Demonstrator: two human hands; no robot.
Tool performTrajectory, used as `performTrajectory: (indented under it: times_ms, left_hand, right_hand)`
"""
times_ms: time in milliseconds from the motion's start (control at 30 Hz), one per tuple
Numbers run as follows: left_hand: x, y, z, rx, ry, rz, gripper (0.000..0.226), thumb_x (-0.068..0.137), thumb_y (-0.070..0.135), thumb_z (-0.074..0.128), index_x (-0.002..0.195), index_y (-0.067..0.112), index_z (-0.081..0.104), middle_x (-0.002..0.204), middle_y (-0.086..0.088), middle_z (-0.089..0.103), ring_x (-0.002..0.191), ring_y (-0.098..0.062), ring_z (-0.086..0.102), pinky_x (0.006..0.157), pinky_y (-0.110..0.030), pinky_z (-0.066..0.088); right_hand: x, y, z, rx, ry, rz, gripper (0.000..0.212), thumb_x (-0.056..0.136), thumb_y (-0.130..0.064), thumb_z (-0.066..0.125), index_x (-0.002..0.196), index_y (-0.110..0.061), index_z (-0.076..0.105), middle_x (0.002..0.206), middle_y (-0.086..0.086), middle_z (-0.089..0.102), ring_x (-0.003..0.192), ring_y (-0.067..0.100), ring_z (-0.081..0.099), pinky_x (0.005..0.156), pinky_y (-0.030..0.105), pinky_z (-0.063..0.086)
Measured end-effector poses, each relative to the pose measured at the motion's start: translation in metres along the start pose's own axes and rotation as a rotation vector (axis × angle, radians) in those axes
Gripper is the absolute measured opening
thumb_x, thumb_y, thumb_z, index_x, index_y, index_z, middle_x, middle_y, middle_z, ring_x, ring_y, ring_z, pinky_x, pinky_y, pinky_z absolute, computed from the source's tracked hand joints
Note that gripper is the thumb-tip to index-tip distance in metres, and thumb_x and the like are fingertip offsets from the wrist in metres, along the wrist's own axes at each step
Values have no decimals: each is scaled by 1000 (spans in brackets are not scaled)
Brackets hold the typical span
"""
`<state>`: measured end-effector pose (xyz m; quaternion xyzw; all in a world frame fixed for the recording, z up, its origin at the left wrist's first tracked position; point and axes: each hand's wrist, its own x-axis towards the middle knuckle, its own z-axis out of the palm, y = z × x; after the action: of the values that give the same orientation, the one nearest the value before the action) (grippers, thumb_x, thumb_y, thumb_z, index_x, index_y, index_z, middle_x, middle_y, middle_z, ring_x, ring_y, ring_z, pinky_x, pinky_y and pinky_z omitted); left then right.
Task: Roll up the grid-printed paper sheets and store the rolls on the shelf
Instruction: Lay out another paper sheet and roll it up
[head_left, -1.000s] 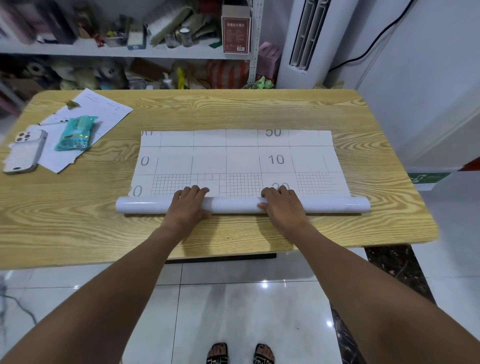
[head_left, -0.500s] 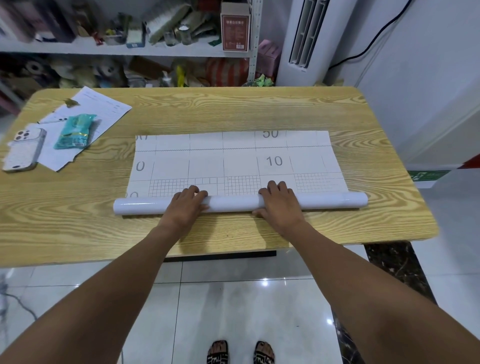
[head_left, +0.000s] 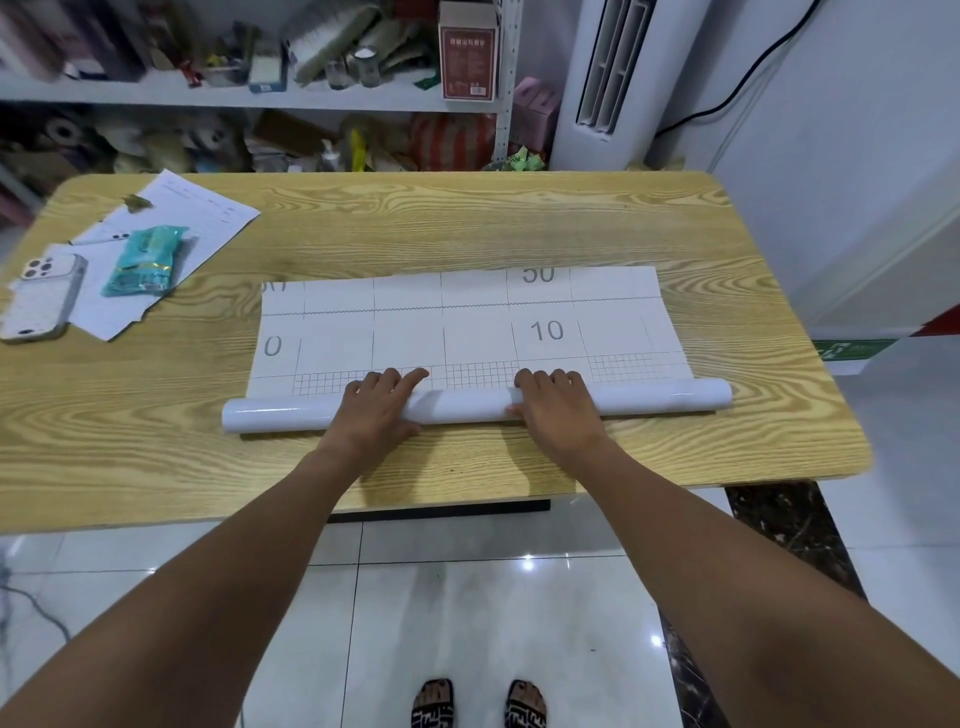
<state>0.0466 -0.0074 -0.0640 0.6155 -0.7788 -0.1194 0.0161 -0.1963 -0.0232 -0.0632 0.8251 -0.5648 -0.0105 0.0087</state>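
A grid-printed paper sheet (head_left: 462, 325) with grey numbers lies flat on the wooden table (head_left: 467, 228). Its near part is wound into a glossy white roll (head_left: 467, 405) that runs left to right across the table. My left hand (head_left: 379, 408) presses on the roll left of centre, fingers draped over its top. My right hand (head_left: 553, 408) does the same right of centre. The fingertips of both reach the fine-grid strip just beyond the roll. A white shelf (head_left: 249, 96) crowded with clutter stands behind the table.
At the table's left lie loose papers (head_left: 205, 228), a teal packet (head_left: 145, 260) and a white phone (head_left: 44, 296). A brown box (head_left: 467, 52) stands on the shelf. A white tower appliance (head_left: 602, 78) rises at the back right. Glossy tiled floor lies below me.
The roll has moved farther from me over the sheet, taking up more paper. Both hands travelled with it, and less flat sheet shows.
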Motion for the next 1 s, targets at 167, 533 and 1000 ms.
performTrajectory:
  times_ms: [167,533,1000]
  left_hand:
    - [1,1,-2,105,18,12,57,87,41,54,137,25,31,123,-5,50,116,-27,39,96,-41,29]
    - [-1,-2,6,77,30,56,31,98,23,35,129,19,39,124,-4,51,111,-26,44,93,-38,31]
    - [-4,3,-2,134,61,45,49,70,34,75,111,11,58,104,-14,57,92,-35,55,77,-46,43]
  right_hand:
    - [2,0,1,-56,40,16,28,81,-32,69,91,-6,66,97,13,64,84,35,59,70,40,48]
    - [5,3,-7,-14,-70,-12,55,88,-51,53,125,-10,47,116,9,58,109,31,50,98,41,33]
    - [10,4,-10,-36,-137,-75,40,101,-38,32,120,-9,51,124,9,49,110,28,46,86,35,36]
